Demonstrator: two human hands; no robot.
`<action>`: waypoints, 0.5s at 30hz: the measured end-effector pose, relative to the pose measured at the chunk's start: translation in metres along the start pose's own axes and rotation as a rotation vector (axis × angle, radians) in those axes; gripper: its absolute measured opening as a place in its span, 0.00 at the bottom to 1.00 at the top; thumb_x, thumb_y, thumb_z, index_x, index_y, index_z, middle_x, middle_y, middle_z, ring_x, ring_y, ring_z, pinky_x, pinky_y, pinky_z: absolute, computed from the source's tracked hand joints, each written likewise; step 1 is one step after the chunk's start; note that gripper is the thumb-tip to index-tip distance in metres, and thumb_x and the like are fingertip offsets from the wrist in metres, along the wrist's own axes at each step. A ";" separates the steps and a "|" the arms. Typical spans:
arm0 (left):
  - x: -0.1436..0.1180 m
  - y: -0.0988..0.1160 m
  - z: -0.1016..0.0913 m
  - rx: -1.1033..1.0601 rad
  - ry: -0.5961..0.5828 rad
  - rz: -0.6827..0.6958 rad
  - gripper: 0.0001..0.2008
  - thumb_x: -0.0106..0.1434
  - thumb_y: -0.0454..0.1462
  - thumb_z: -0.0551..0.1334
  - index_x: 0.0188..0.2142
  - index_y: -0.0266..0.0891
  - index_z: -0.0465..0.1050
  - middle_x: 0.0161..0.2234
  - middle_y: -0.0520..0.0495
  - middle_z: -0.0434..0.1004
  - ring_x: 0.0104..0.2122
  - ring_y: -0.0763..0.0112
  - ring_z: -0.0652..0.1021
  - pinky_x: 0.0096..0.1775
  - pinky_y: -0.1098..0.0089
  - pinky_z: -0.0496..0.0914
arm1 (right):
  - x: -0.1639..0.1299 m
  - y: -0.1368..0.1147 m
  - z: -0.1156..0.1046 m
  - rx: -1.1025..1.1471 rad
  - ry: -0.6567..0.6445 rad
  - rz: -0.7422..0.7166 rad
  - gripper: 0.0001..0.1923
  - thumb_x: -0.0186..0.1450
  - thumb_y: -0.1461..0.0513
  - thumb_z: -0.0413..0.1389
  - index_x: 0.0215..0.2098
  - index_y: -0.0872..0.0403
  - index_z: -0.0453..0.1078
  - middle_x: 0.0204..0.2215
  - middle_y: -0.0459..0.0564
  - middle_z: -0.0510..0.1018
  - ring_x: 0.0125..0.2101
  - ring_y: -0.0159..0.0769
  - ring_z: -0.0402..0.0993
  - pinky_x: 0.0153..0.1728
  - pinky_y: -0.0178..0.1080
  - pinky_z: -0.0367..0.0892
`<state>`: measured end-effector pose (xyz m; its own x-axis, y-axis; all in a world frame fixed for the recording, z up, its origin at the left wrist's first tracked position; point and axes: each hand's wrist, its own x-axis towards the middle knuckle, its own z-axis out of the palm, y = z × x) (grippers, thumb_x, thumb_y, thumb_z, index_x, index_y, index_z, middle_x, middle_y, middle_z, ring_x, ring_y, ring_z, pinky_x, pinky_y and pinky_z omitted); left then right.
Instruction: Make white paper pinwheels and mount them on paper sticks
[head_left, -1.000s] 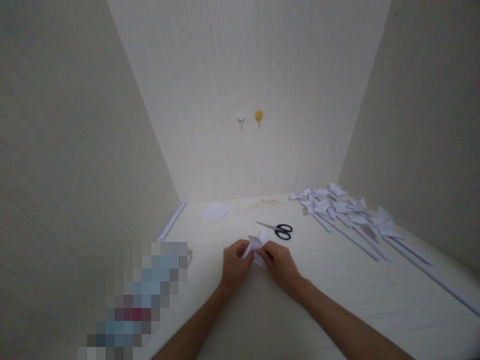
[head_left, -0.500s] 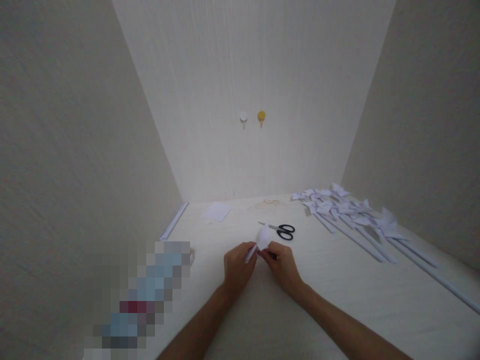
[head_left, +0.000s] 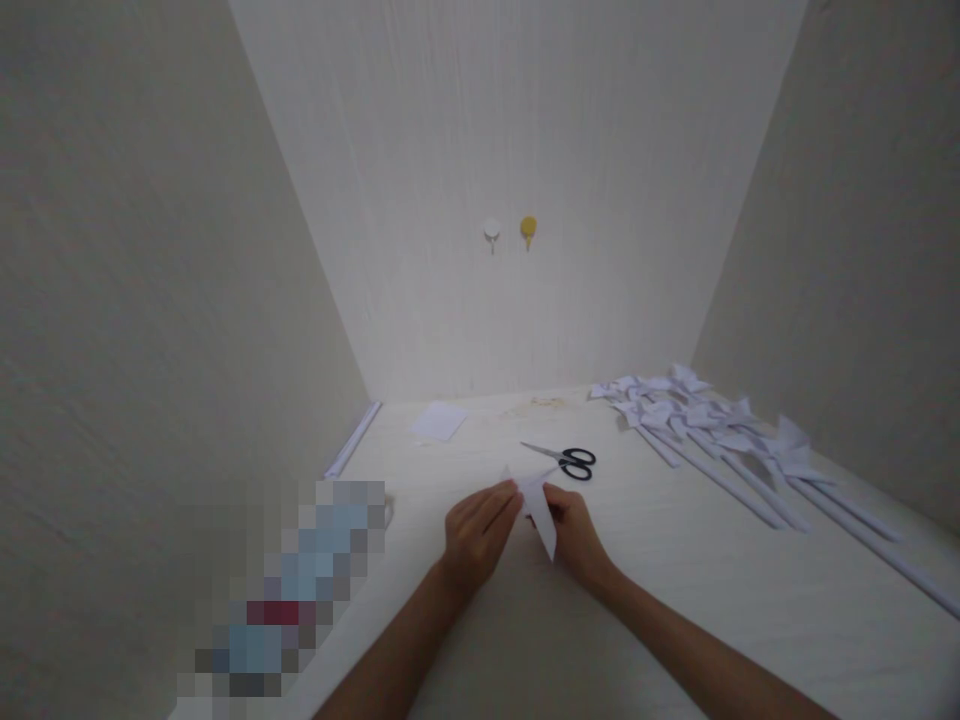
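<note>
Between my hands is a small piece of white paper (head_left: 537, 512), cut or folded into pointed flaps. My left hand (head_left: 480, 530) pinches its left side, fingers pressed together. My right hand (head_left: 576, 535) grips the right side, its fingertips partly hidden behind a flap that points down toward me. Just beyond my right hand lies a pair of scissors (head_left: 576, 464) with black handles, blades toward the left. A square sheet of white paper (head_left: 441, 421) rests flat farther back on the left.
Several white paper pinwheels (head_left: 697, 415) on rolled paper sticks (head_left: 739, 497) lie along the right side of the white table (head_left: 660, 610). More rolled paper sticks (head_left: 352, 440) lie by the left wall. Two hooks, one white (head_left: 491, 230), one yellow (head_left: 529, 227), hang on the back wall.
The paper in my hands has been turned; a flap that stood up between them now points down toward me. Both hands still grip it. The view has shifted slightly.
</note>
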<state>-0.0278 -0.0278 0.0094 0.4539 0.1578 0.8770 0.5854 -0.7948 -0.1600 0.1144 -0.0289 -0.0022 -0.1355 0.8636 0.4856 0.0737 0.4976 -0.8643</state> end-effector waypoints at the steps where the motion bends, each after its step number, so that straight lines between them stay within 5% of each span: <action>1: 0.000 0.000 0.000 -0.001 0.000 0.008 0.10 0.54 0.28 0.56 0.37 0.33 0.68 0.33 0.42 0.75 0.38 0.69 0.73 0.38 0.70 0.69 | 0.000 0.000 0.000 0.012 0.002 -0.004 0.09 0.51 0.68 0.48 0.24 0.58 0.71 0.21 0.47 0.71 0.22 0.31 0.63 0.24 0.33 0.62; 15: -0.005 0.002 0.003 -0.052 0.072 -0.088 0.09 0.52 0.28 0.58 0.34 0.36 0.68 0.30 0.47 0.75 0.34 0.71 0.75 0.36 0.72 0.70 | -0.001 -0.003 0.001 0.069 0.008 -0.026 0.10 0.53 0.67 0.48 0.25 0.56 0.71 0.24 0.48 0.73 0.24 0.32 0.66 0.23 0.32 0.62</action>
<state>-0.0269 -0.0291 0.0034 0.3520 0.1877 0.9170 0.5842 -0.8095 -0.0586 0.1136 -0.0311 0.0003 -0.1288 0.8512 0.5088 0.0019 0.5133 -0.8582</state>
